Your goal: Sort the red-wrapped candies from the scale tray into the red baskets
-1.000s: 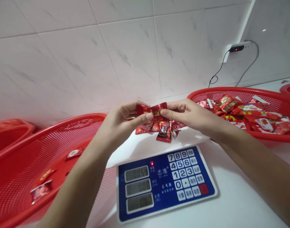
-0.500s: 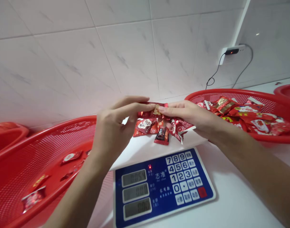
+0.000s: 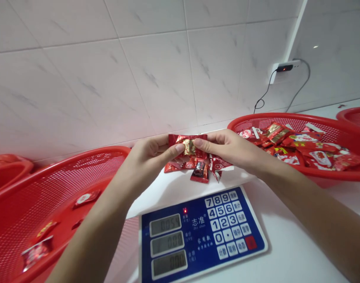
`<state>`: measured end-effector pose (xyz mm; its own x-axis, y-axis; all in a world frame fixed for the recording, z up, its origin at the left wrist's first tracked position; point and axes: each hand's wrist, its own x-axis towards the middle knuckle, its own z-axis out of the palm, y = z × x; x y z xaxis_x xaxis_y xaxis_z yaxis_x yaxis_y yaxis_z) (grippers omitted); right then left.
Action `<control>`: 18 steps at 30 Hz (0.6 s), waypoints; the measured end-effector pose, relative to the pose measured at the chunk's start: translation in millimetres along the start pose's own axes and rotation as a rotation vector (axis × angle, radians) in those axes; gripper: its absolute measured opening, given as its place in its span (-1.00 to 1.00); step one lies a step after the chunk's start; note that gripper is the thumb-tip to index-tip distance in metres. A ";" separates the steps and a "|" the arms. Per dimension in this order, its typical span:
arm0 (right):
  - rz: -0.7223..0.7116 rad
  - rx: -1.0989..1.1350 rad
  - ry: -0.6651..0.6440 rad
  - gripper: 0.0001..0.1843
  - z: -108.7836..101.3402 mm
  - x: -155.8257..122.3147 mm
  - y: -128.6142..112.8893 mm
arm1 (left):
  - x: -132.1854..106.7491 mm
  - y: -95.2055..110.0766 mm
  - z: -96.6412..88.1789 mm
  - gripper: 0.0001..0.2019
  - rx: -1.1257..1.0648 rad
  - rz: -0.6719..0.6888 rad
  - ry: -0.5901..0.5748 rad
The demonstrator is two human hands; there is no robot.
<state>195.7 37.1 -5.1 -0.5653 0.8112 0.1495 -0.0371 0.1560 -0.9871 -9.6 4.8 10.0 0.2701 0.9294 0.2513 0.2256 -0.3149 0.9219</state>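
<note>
- blue keypad panel (image 3: 202, 232) of a digital scale, nearest, at 12 o'clock, three LCD windows (image 3: 168, 241) lit, red indicator light above them, readings too blurred to trust
- left hand (image 3: 152, 157) at 11 o'clock, thumb and fingers curled, grasping the left end of the packet
- right hand (image 3: 224, 147) at 12 to 1 o'clock, thumb and fingertips (image 3: 199, 143) clenched on the right end of the same packet, both hands almost touching
- red wrapped packet (image 3: 187, 143) held flat between both hands, above the pile, gold patch (image 3: 189, 147) at its middle, print or contents: cannot tell
- loose pile of red packets (image 3: 200, 171) just beyond the scale panel, under the hands, on a white surface (image 3: 165, 192)
- red mesh basket (image 3: 62, 184) at 10 o'clock, few scattered packets (image 3: 86, 199) inside
- second red mesh basket (image 3: 286, 122) at 2 o'clock, heaped with red and gold packets (image 3: 312, 149)
- partly seen red baskets at the far edges: one (image 3: 6, 169) at 9 to 10 o'clock, one (image 3: 355, 117) at 2 to 3 o'clock
- white marble-look wall tiles (image 3: 156, 78) behind everything, wall socket unit (image 3: 284, 68) at 1 o'clock, black cable (image 3: 264, 100) hanging below it
</note>
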 end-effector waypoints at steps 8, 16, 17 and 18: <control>-0.059 -0.022 -0.043 -0.54 -3.6 3.3 6.2 | -0.4 -0.5 -1.6 -0.73 -0.036 0.032 -0.051; -0.073 -0.014 -0.078 -0.59 -5.6 5.4 9.4 | 0.2 0.2 -1.9 -0.77 -0.037 0.011 -0.069; -0.078 -0.014 -0.085 -0.61 -5.8 5.1 8.9 | 0.3 0.3 -2.5 -0.77 -0.027 0.012 -0.071; -0.081 -0.016 -0.089 -0.62 -6.0 4.9 8.5 | 0.3 0.4 -3.1 -0.76 -0.013 0.013 -0.071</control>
<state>197.5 45.7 -12.4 -0.6319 0.7425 0.2221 -0.0726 0.2286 -0.9708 -12.4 5.6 11.3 0.3390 0.9092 0.2418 0.2099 -0.3236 0.9226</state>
